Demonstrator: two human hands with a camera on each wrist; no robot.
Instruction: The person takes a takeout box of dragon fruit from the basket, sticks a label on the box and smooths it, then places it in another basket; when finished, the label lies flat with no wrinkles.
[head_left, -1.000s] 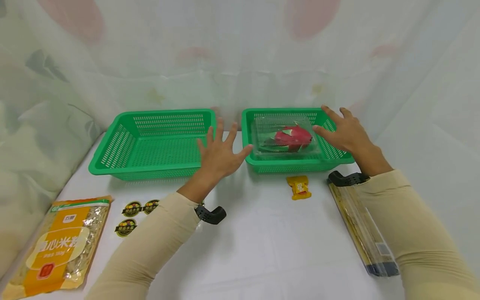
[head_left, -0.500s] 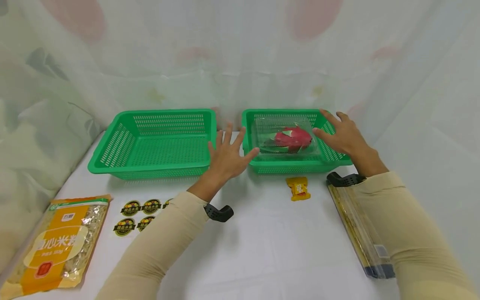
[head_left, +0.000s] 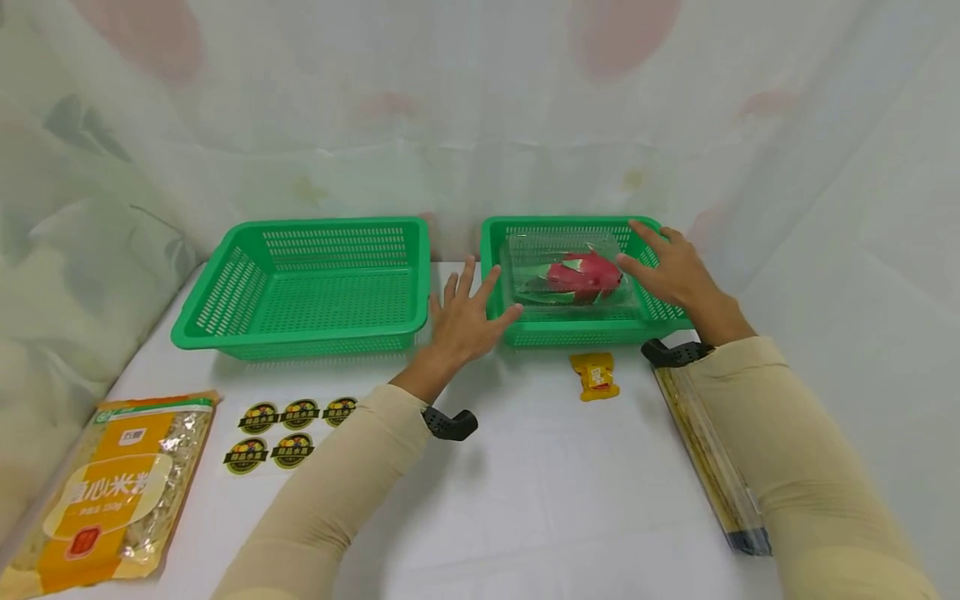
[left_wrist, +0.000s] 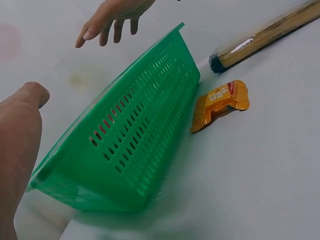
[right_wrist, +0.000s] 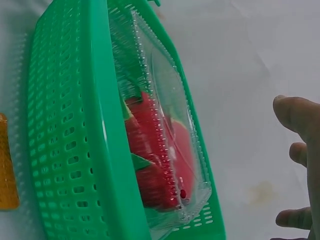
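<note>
A red dragon fruit lies inside a clear plastic box, which sits in the right green basket. My left hand is spread between the two baskets, its thumb near the right basket's left front corner. Over that basket's right end hovers my right hand, fingers apart and loosely bent, nothing in them. In the right wrist view, the fruit shows through the box's ridged edge, and the fingers stand clear of the basket rim. The left wrist view has the basket's slotted wall beside my left thumb.
A second green basket stands at left. In front lie a small orange packet, a sheet of round black fruit stickers and a yellow bag of rice noodles. A long clear-wrapped bundle lies under my right forearm.
My left hand has shifted right and slightly nearer me, uncovering more of the stickers. My right hand has drifted a little left. The basket and box stay in place.
</note>
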